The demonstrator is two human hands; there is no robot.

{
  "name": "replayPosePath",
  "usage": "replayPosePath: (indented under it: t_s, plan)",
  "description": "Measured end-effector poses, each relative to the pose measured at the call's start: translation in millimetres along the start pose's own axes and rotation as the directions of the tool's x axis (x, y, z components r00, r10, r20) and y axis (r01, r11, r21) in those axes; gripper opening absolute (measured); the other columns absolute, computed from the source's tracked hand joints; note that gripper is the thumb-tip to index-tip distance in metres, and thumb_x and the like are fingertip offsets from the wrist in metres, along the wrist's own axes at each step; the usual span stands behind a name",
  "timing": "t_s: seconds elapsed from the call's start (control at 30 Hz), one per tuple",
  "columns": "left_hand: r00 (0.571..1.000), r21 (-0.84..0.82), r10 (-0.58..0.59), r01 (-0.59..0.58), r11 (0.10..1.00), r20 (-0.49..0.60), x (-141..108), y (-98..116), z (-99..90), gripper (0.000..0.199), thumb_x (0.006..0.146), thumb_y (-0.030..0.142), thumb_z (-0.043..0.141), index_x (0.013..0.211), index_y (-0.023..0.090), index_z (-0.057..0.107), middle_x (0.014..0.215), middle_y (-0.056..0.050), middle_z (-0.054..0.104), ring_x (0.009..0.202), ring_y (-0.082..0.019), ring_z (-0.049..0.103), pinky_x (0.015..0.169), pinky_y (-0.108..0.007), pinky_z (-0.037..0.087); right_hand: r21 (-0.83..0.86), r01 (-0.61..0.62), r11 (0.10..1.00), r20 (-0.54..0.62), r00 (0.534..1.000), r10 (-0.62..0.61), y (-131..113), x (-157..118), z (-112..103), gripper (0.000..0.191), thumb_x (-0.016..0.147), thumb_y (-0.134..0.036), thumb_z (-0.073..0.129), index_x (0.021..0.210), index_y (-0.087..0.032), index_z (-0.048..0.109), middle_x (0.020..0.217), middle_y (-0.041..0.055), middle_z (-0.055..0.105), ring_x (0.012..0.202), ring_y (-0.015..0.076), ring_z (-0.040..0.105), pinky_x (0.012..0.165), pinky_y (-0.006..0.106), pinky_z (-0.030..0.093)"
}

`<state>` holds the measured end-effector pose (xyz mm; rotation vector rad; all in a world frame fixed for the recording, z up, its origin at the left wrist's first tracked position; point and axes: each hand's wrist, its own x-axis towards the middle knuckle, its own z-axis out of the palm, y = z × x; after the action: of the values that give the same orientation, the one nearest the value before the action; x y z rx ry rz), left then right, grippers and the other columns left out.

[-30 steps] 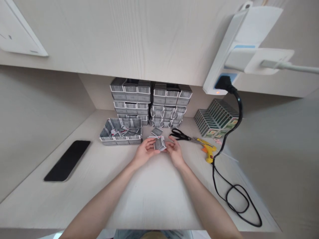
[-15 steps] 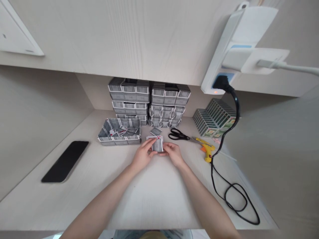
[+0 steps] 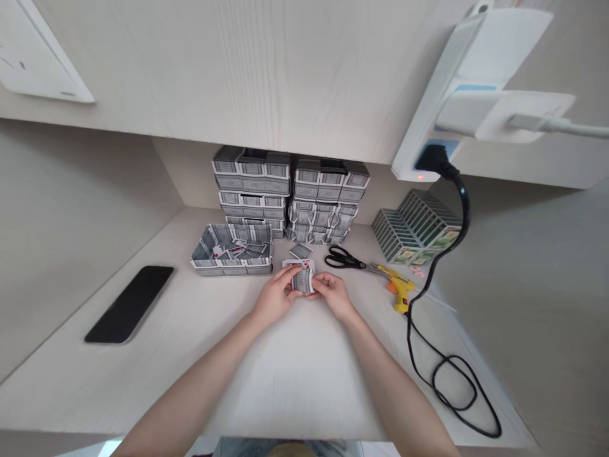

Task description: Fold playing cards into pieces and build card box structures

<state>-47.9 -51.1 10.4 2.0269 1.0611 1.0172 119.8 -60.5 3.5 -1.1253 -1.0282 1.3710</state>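
Between my hands is a playing card (image 3: 301, 280) with a grey patterned back, its right side bending. My left hand (image 3: 280, 290) is closed on its left edge, thumb below and fingers above. At the right edge my right hand (image 3: 332, 292) pinches the same card. Face-up cards (image 3: 290, 262) with red marks lie just beyond, partly hidden by the held one. A small folded grey card piece (image 3: 301, 251) rests farther back. Left of it stands an open box made of folded cards (image 3: 233, 269), with many loose folded pieces inside.
Stacked card-made boxes (image 3: 252, 184) stand against the back wall. To the right lie black scissors (image 3: 343, 258), a yellow glue gun (image 3: 401, 296) and its looping black cord (image 3: 445, 362). Green-edged card stacks (image 3: 413, 228) sit behind. A phone (image 3: 130, 304) lies left. A power strip (image 3: 442, 95) hangs above.
The held card bends more at its right side, and my fingers shift slightly on it. The whole view has moved a little; the other things stay in place.
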Motion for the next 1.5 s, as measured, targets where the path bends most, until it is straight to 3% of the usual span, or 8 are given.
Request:
replayPosePath:
  t_s: [0.33,0.6,0.77,0.9,1.07,1.4,1.5]
  plan:
    - [0.998,-0.021,0.002,0.000,1.000,0.057,-1.0,1.5,0.9,0.053,0.069,0.008,0.053,0.119,0.024,0.045,0.127,-0.006,0.043,0.097,-0.018,0.053,0.081,-0.034,0.049,-0.118,0.046,0.992,-0.074,0.996,-0.055,4.3,-0.8,4.6,0.029,0.061,-0.042,0.065,0.062,-0.019,0.048,0.046,-0.0041,0.057,0.037,0.0124,0.054,0.036,0.023,0.043]
    - [0.998,0.036,0.007,-0.009,0.999,0.058,-1.8,2.0,0.9,0.053,0.070,0.010,0.054,0.120,0.025,0.044,0.127,-0.007,0.042,0.083,-0.015,0.056,0.075,-0.031,0.049,-0.246,0.081,0.966,-0.133,0.984,-0.116,14.1,-2.0,5.3,0.024,0.067,-0.041,0.058,0.064,-0.020,0.047,0.037,-0.0080,0.049,0.025,0.0093,0.042,0.026,0.020,0.030]
    - [1.000,0.055,-0.006,0.005,0.998,0.021,-1.6,3.4,1.0,0.052,0.070,0.011,0.056,0.119,0.025,0.045,0.125,-0.007,0.043,0.086,-0.015,0.055,0.076,-0.031,0.049,-0.115,0.065,0.991,-0.050,0.996,-0.071,8.6,-3.3,6.5,0.032,0.074,-0.051,0.049,0.073,-0.019,0.049,0.046,-0.0033,0.056,0.036,0.0137,0.054,0.038,0.026,0.046]
    - [1.000,0.056,-0.020,0.021,0.998,-0.015,-1.2,2.5,1.2,0.051,0.071,0.014,0.056,0.120,0.024,0.045,0.123,-0.007,0.042,0.075,-0.012,0.055,0.073,-0.030,0.050,-0.048,0.086,0.995,0.020,0.996,-0.085,4.6,-5.6,10.5,0.041,0.062,-0.044,0.066,0.090,-0.018,0.050,0.066,0.0003,0.063,0.050,0.0155,0.061,0.051,0.030,0.053]
    - [0.999,0.056,-0.026,0.028,0.998,-0.034,-1.0,-0.2,2.2,0.052,0.070,0.014,0.057,0.119,0.024,0.045,0.122,-0.008,0.043,0.067,-0.009,0.053,0.068,-0.029,0.050,-0.037,0.098,0.995,0.048,0.994,-0.096,9.6,-6.7,13.2,0.045,0.058,-0.038,0.070,0.093,-0.019,0.048,0.072,0.0008,0.065,0.053,0.0148,0.062,0.054,0.030,0.054]
    - [0.998,0.090,-0.044,0.047,0.995,-0.033,-1.6,-3.4,3.7,0.051,0.070,0.021,0.059,0.119,0.025,0.046,0.123,-0.008,0.047,0.086,-0.017,0.057,0.075,-0.032,0.048,-0.076,0.100,0.992,0.063,0.993,-0.095,6.4,-8.2,11.0,0.034,0.061,-0.035,0.068,0.086,-0.019,0.050,0.071,0.0001,0.064,0.046,0.0114,0.057,0.049,0.026,0.049]
    - [0.998,0.057,-0.059,0.061,0.996,-0.035,-2.0,-2.8,5.1,0.050,0.069,0.019,0.059,0.118,0.023,0.045,0.118,-0.008,0.050,0.076,-0.015,0.059,0.071,-0.031,0.049,-0.112,0.166,0.980,0.041,0.986,-0.162,7.5,-10.8,14.1,0.032,0.064,-0.034,0.066,0.088,-0.019,0.051,0.074,0.0014,0.064,0.048,0.0122,0.057,0.048,0.026,0.050]
